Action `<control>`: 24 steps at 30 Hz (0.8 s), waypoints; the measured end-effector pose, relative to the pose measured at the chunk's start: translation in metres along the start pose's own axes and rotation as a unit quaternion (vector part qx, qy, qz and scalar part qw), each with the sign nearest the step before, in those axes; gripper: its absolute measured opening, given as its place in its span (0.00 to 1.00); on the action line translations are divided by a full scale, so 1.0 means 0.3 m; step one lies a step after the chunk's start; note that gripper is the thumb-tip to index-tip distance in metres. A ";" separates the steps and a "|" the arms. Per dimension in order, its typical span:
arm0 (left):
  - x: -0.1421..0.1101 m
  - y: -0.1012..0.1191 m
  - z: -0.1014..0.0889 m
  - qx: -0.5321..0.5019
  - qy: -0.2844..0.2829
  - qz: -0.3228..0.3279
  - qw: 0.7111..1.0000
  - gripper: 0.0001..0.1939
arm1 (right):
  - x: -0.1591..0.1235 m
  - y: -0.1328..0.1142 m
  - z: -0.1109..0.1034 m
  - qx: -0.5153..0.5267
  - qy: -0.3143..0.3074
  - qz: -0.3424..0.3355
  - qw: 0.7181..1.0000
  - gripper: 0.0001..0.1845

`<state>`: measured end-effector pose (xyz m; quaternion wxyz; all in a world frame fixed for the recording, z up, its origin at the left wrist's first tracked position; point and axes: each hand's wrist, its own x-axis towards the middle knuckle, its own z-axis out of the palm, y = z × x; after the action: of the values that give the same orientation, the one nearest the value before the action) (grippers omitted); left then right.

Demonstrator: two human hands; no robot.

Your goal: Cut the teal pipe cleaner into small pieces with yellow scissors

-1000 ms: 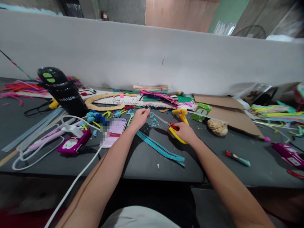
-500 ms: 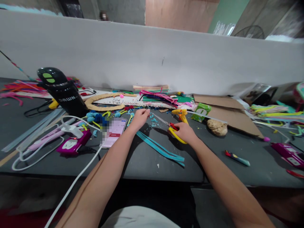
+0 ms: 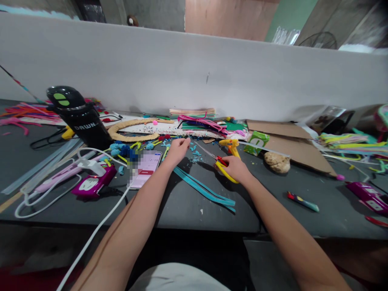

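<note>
My right hand point(image 3: 235, 169) is closed round the yellow and red handles of a pair of scissors point(image 3: 224, 171), whose blades point up and left toward my other hand. My left hand point(image 3: 179, 150) is in a pinch just beyond the blade tips; whatever its fingers hold is too small to make out. Small blue cut bits point(image 3: 196, 157) lie scattered between the two hands. Long blue fuzzy strips point(image 3: 206, 189) stretch across the table from below my left wrist toward the right.
A yellow glue gun point(image 3: 233, 146) lies beyond my right hand, near a green packet point(image 3: 257, 142) and a stone-like lump point(image 3: 277, 162). A phone point(image 3: 148, 167), a purple power strip point(image 3: 95, 182) and a black bottle point(image 3: 80, 117) are on the left. A cutter knife point(image 3: 303, 202) rests at right.
My left hand has shifted very slightly left, a little away from the scissor tips. The scissors and my right hand have hardly moved.
</note>
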<state>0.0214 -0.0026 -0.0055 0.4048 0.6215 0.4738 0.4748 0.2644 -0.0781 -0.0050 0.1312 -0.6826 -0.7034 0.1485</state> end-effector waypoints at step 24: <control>0.002 -0.027 0.007 0.050 0.015 -0.003 0.999 0.21 | -0.010 -0.011 0.000 -0.037 0.018 -0.014 0.999 0.20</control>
<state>0.0218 -0.0004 -0.0135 0.3676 0.6323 0.5050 0.4582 0.2616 -0.0812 -0.0037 0.1207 -0.6800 -0.7151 0.1082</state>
